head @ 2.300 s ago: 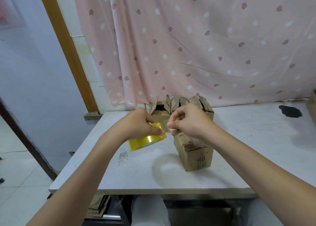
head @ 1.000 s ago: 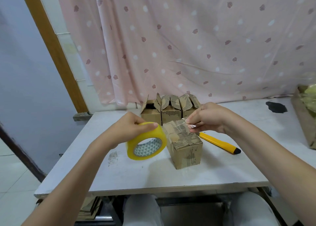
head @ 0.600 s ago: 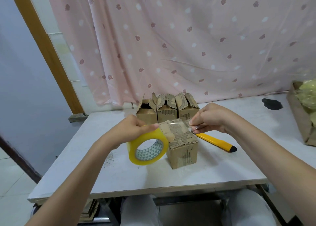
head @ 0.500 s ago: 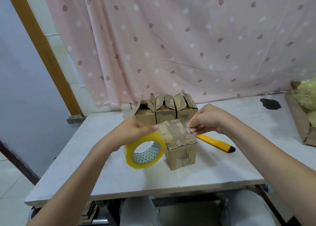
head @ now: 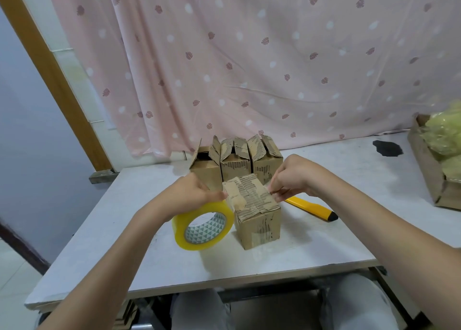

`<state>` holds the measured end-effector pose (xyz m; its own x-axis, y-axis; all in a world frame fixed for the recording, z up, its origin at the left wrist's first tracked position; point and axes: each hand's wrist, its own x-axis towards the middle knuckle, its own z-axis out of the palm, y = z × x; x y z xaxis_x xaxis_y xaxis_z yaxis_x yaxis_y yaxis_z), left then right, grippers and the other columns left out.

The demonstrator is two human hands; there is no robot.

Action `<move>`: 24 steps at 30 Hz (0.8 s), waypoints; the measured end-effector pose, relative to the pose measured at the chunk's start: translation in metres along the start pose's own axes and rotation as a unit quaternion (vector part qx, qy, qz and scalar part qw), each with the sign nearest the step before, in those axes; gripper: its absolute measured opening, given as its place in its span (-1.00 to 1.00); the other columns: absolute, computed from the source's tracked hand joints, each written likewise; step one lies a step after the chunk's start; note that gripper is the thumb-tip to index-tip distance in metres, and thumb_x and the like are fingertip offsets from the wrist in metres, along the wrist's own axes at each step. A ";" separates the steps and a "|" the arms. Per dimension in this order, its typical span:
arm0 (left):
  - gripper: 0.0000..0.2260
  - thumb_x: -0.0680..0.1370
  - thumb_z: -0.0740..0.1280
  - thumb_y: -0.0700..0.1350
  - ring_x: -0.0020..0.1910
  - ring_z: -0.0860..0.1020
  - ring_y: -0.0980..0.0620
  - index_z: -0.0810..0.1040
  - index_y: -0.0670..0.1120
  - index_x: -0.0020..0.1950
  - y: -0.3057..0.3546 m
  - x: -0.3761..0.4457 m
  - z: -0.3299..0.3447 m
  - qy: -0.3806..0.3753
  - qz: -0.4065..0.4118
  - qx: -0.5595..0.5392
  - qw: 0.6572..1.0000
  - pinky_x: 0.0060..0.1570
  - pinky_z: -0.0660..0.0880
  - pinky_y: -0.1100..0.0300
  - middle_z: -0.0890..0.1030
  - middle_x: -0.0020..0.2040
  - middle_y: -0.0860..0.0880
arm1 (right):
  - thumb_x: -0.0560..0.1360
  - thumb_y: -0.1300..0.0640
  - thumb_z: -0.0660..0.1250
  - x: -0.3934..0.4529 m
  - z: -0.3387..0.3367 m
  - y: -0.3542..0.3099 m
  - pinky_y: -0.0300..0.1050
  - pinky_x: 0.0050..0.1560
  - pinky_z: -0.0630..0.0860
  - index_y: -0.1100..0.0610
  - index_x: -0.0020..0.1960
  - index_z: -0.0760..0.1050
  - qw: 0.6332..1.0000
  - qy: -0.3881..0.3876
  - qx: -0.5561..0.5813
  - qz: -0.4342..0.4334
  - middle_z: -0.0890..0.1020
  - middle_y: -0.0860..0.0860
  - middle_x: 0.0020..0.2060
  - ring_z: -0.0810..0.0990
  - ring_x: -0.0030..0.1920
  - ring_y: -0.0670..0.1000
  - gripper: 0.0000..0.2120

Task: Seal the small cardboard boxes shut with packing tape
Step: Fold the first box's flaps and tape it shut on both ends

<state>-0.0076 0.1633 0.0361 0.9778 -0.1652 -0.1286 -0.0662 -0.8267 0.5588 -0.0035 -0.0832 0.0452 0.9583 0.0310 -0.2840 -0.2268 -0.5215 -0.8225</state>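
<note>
A small closed cardboard box (head: 258,219) stands on the white table (head: 249,267), its worn flaps folded down. My left hand (head: 189,194) grips a yellow roll of packing tape (head: 203,228) against the box's left side. At the box's right top edge my right hand (head: 290,178) pinches the free end of the clear tape. The tape strip itself is barely visible over the box top. Three more small boxes (head: 235,163) with raised flaps stand in a row just behind.
A yellow utility knife (head: 311,208) lies on the table right of the box. A larger cardboard box (head: 429,165) holding yellowish plastic sits at the right edge. A dark stain (head: 388,148) marks the table's far right. A pink curtain hangs behind.
My right hand pulled the tape end away from the roll and over to the box's right edge. The roll lowered beside the box's left side. The head view shifted right.
</note>
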 end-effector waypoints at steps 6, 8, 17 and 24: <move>-0.39 0.45 0.45 0.27 -0.44 0.19 0.00 0.12 -0.01 -0.46 -0.004 0.006 0.001 -0.009 -0.002 0.014 1.000 -0.30 0.16 0.12 0.19 -0.48 0.02 | 0.45 0.40 0.42 0.004 0.000 0.006 -0.07 -0.19 0.68 0.41 -0.05 0.63 1.000 0.004 0.006 -0.004 0.64 0.28 -0.23 0.61 -0.33 0.09 -0.91; -0.39 0.45 0.45 0.27 -0.46 0.19 0.01 0.13 -0.01 -0.46 -0.005 0.008 0.002 -0.011 -0.003 0.018 1.000 -0.31 0.16 0.13 0.19 -0.48 0.02 | 0.43 0.40 0.45 0.005 0.000 0.008 -0.06 -0.20 0.68 0.41 -0.08 0.63 1.000 0.004 0.017 -0.003 0.67 0.33 -0.16 0.64 -0.29 0.12 -0.91; -0.38 0.45 0.45 0.25 -0.51 0.15 0.05 0.11 -0.01 -0.48 0.001 0.014 0.010 -0.015 -0.001 0.056 0.998 -0.38 0.11 0.14 0.16 -0.49 0.02 | 0.46 0.40 0.41 0.008 0.003 0.018 -0.12 -0.29 0.66 0.43 -0.03 0.60 0.999 -0.006 0.046 0.009 0.64 0.28 -0.21 0.63 -0.32 0.08 -0.89; -0.38 0.43 0.46 0.27 -0.49 0.17 0.03 0.13 -0.02 -0.48 0.005 0.019 0.012 -0.011 -0.013 0.088 0.996 -0.39 0.12 0.16 0.19 -0.47 0.00 | 0.50 0.19 0.45 0.004 0.003 0.025 -0.10 -0.09 0.64 0.35 0.08 0.59 0.993 -0.079 0.086 0.034 0.71 0.21 -0.05 0.70 -0.03 0.15 -0.75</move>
<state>0.0081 0.1496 0.0264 0.9750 -0.1529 -0.1611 -0.0765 -0.9121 0.4027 -0.0056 -0.0933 0.0216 0.9034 0.1412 -0.4049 -0.3300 -0.3743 -0.8666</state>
